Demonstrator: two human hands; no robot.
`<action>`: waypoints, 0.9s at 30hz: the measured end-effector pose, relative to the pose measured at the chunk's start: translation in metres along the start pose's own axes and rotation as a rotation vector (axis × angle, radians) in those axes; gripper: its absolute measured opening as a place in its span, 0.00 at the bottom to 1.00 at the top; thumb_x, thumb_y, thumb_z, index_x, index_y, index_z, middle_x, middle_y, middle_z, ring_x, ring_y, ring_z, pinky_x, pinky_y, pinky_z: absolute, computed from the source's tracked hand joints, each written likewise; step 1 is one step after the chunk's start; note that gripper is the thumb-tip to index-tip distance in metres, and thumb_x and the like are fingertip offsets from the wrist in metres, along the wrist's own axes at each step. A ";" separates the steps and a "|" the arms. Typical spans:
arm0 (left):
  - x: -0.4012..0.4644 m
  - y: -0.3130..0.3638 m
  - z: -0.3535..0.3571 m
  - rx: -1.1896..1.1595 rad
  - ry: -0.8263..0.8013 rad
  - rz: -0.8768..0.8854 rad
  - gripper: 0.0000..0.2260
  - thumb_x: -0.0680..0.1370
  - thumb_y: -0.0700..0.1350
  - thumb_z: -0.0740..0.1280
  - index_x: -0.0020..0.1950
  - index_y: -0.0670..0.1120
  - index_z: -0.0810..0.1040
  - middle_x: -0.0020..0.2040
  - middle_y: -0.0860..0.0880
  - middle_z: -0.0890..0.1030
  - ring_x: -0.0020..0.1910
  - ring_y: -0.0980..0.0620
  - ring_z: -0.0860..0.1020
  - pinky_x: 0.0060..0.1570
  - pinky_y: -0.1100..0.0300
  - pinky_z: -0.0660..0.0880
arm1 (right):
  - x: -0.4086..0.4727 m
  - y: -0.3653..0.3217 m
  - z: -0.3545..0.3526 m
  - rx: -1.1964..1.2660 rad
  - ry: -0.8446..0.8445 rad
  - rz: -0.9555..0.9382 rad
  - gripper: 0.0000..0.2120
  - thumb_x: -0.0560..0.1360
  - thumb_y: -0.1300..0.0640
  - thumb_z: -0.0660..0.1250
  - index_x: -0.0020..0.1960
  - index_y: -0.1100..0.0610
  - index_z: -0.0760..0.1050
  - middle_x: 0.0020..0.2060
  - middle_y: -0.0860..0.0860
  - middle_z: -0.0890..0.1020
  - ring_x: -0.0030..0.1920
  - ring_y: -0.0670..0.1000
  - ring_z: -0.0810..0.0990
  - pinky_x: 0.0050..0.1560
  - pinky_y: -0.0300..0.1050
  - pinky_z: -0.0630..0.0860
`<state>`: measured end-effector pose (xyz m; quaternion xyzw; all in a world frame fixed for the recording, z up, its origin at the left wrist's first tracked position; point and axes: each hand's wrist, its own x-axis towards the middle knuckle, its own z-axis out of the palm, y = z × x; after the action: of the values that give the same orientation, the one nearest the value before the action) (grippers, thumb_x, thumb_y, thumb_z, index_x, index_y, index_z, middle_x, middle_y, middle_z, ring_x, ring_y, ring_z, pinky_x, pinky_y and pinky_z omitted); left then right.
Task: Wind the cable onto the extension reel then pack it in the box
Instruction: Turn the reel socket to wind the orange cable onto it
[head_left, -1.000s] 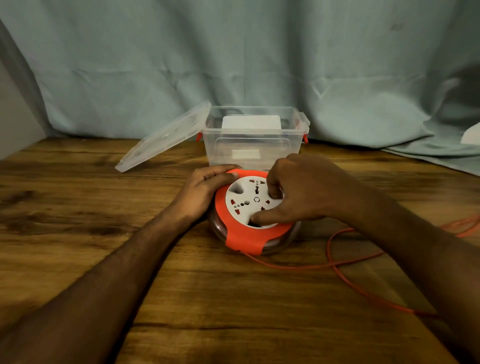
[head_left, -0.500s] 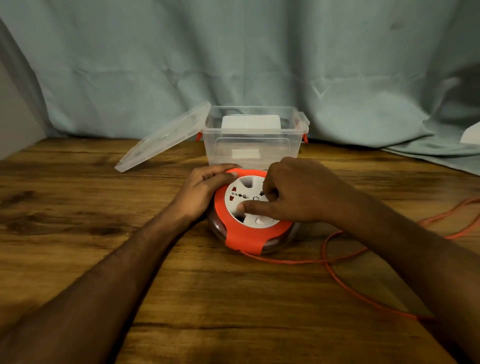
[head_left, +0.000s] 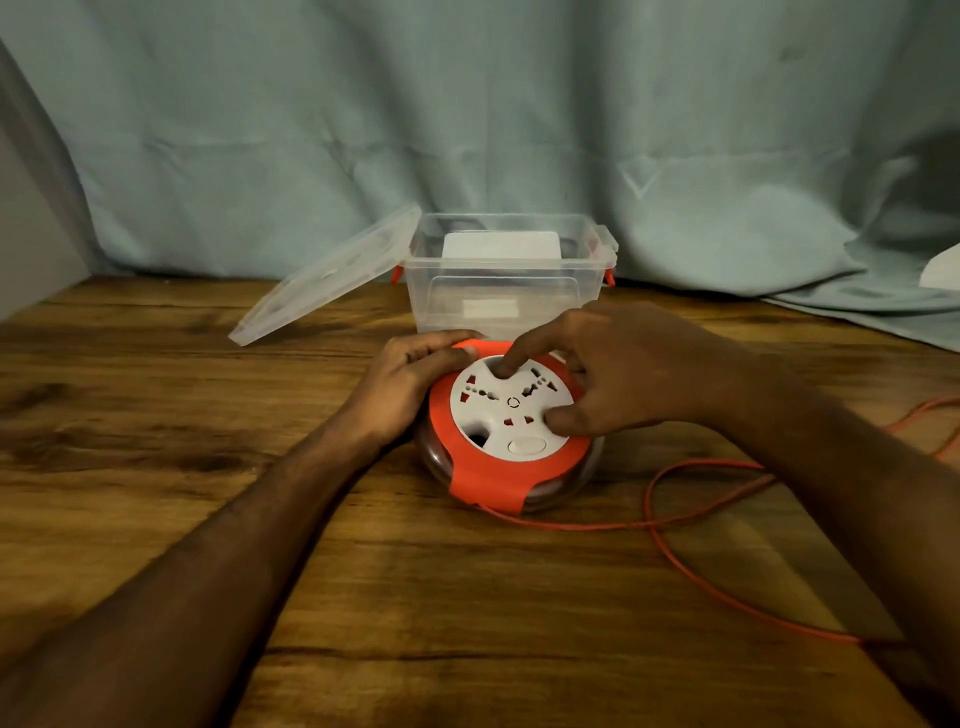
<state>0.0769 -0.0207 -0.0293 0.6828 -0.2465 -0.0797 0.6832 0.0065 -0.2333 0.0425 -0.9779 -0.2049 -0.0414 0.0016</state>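
Observation:
An orange extension reel (head_left: 493, 475) with a white socket face lies flat on the wooden table, just in front of a clear plastic box (head_left: 504, 291). My left hand (head_left: 410, 382) grips the reel's orange rim at the far left. My right hand (head_left: 618, 379) rests on the white face, with its forefinger in a finger hole at the top and its thumb on the face's right side. The orange cable (head_left: 675, 525) leaves the reel's front, loops on the table to the right and runs off under my right arm.
The box's clear lid (head_left: 327, 280) leans open against the box's left side. The box has orange clips and a white label. A pale blue cloth (head_left: 467, 130) hangs behind the table and spreads onto it at far right.
The white socket face has turned under my right hand, whose forefinger went from the face's lower left to its top. The cable loop on the right has drawn in and shifted. My left hand stayed put.

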 end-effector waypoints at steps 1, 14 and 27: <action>0.000 0.000 0.000 0.000 -0.004 0.002 0.11 0.81 0.37 0.63 0.57 0.44 0.84 0.53 0.42 0.87 0.49 0.49 0.85 0.50 0.57 0.81 | 0.000 0.001 0.000 -0.006 -0.002 0.001 0.30 0.66 0.35 0.70 0.67 0.31 0.69 0.47 0.37 0.72 0.45 0.42 0.70 0.44 0.43 0.70; 0.001 0.000 -0.002 0.029 -0.032 0.018 0.11 0.82 0.38 0.63 0.56 0.46 0.85 0.52 0.43 0.87 0.50 0.46 0.86 0.50 0.57 0.82 | 0.000 -0.009 0.004 -0.077 0.067 0.042 0.27 0.60 0.23 0.68 0.48 0.42 0.76 0.37 0.36 0.70 0.38 0.40 0.70 0.35 0.38 0.63; 0.001 0.000 -0.001 0.047 -0.036 0.037 0.11 0.82 0.37 0.63 0.56 0.44 0.84 0.52 0.42 0.87 0.49 0.47 0.86 0.49 0.57 0.82 | -0.001 -0.032 0.008 -0.039 0.076 0.091 0.28 0.68 0.24 0.62 0.31 0.48 0.64 0.29 0.45 0.71 0.31 0.44 0.71 0.32 0.43 0.63</action>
<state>0.0780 -0.0199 -0.0293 0.6925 -0.2731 -0.0732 0.6637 -0.0063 -0.2043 0.0337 -0.9838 -0.1590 -0.0826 -0.0076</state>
